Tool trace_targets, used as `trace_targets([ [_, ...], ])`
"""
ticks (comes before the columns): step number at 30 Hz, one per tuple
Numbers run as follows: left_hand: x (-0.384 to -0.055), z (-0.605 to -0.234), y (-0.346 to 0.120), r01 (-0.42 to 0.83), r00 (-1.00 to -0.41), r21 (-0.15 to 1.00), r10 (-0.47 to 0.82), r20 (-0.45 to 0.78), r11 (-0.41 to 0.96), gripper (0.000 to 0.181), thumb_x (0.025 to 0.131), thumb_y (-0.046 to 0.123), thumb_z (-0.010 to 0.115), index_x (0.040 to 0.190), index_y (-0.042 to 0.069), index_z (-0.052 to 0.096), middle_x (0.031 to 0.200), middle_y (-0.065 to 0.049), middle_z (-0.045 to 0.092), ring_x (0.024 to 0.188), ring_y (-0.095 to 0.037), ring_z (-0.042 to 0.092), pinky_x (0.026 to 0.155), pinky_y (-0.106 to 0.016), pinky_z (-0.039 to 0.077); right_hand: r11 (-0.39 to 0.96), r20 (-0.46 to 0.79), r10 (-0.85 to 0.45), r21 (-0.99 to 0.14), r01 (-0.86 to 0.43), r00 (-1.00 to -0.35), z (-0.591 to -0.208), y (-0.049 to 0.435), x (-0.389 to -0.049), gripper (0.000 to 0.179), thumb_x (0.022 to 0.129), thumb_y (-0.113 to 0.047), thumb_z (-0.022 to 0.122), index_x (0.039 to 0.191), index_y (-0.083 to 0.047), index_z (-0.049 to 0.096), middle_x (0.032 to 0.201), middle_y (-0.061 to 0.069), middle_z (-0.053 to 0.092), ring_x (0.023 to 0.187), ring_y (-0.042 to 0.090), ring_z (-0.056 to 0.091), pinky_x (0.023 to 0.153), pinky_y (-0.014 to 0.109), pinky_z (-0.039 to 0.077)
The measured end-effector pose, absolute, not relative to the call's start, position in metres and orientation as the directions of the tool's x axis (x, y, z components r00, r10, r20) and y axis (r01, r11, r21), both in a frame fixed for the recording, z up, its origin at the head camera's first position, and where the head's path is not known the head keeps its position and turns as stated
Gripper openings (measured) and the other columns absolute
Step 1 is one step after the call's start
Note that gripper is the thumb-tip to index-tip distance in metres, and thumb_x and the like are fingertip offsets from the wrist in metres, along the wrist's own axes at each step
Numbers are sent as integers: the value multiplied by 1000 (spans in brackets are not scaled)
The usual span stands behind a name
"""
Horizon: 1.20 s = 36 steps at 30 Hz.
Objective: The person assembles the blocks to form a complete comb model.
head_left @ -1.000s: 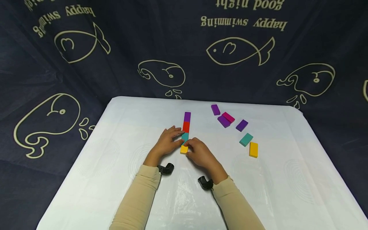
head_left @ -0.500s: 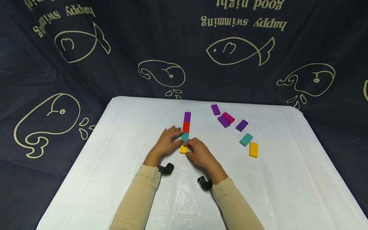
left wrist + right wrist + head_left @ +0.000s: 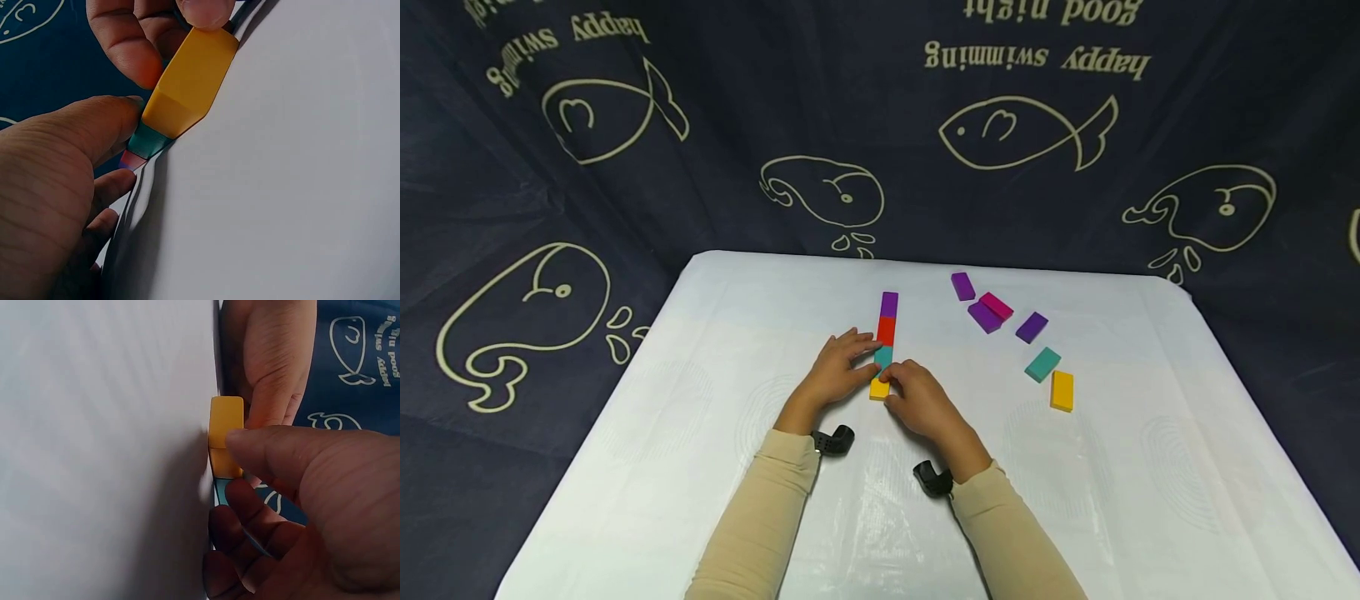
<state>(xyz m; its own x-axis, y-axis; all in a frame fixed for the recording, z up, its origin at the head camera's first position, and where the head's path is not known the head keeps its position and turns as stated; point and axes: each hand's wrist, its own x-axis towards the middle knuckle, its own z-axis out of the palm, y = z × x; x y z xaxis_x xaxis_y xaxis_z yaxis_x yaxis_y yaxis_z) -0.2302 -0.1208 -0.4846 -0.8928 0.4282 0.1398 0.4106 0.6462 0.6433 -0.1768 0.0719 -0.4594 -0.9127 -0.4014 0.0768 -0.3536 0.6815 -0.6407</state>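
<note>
A straight row of flat blocks runs away from me across the table: a yellow block (image 3: 878, 390) nearest, then a teal block (image 3: 883, 357), a red block (image 3: 886, 331) and a purple block (image 3: 889, 304). My right hand (image 3: 925, 404) pinches the yellow block from the right between thumb and index finger; in the right wrist view the thumb lies on the yellow block (image 3: 226, 415). From the left, my left hand (image 3: 838, 368) touches the teal block with its thumb and fingertips. The left wrist view shows its thumb beside the teal block (image 3: 150, 141).
Loose blocks lie to the right: a purple block (image 3: 962, 287), a pink block (image 3: 996, 306) resting against another purple one, a dark purple block (image 3: 1032, 327), a teal block (image 3: 1042, 364) and a yellow block (image 3: 1062, 391). A dark printed cloth (image 3: 880, 125) hangs behind the white table (image 3: 737, 283).
The near yellow block and the right wrist have shifted very slightly. Both hands otherwise keep their places, and the loose blocks have not moved.
</note>
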Motion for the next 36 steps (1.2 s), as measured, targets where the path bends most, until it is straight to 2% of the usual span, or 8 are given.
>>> trace_targets([
  [9, -231, -485, -121, 413, -892, 644, 428, 145, 644, 43, 94, 24, 67, 135, 12, 63, 145, -11, 52, 145, -34, 31, 118, -58, 12, 679, 31, -393, -664, -313, -919, -457, 72, -176, 27, 83, -2, 71, 110, -5, 67, 99, 9, 59, 91, 23, 54, 91, 40, 48],
  [17, -231, -486, -121, 413, -891, 642, 431, 139, 646, 44, 94, 26, 67, 136, 13, 62, 145, -11, 52, 145, -33, 31, 119, -57, 11, 667, 13, -390, -686, -292, -921, -444, 86, -172, 29, 88, -8, 67, 117, -3, 66, 114, 12, 61, 102, 26, 57, 99, 45, 47],
  [24, -231, -488, -120, 406, -895, 635, 427, 130, 657, 45, 95, 28, 65, 137, 13, 62, 146, -10, 52, 145, -33, 30, 119, -56, 10, 661, -12, -335, -716, -226, -942, -431, 127, -171, 35, 94, -16, 64, 127, -4, 62, 128, 12, 58, 114, 32, 56, 101, 51, 45],
  [30, -232, -489, -121, 403, -896, 650, 422, 137, 644, 46, 94, 28, 66, 137, 14, 62, 146, -9, 52, 145, -32, 30, 119, -56, 10, 665, 37, -300, -708, -237, -953, -431, 172, -170, 35, 97, -15, 61, 129, -1, 60, 131, 17, 56, 116, 38, 55, 100, 57, 44],
  [36, -231, -488, -122, 405, -890, 678, 435, 138, 613, 46, 92, 27, 70, 135, 15, 63, 149, -6, 48, 146, -32, 29, 119, -58, 6, 685, 8, -211, -712, -154, -977, -425, 216, -162, 38, 99, -17, 59, 133, 0, 55, 138, 22, 50, 123, 42, 49, 102, 61, 40],
])
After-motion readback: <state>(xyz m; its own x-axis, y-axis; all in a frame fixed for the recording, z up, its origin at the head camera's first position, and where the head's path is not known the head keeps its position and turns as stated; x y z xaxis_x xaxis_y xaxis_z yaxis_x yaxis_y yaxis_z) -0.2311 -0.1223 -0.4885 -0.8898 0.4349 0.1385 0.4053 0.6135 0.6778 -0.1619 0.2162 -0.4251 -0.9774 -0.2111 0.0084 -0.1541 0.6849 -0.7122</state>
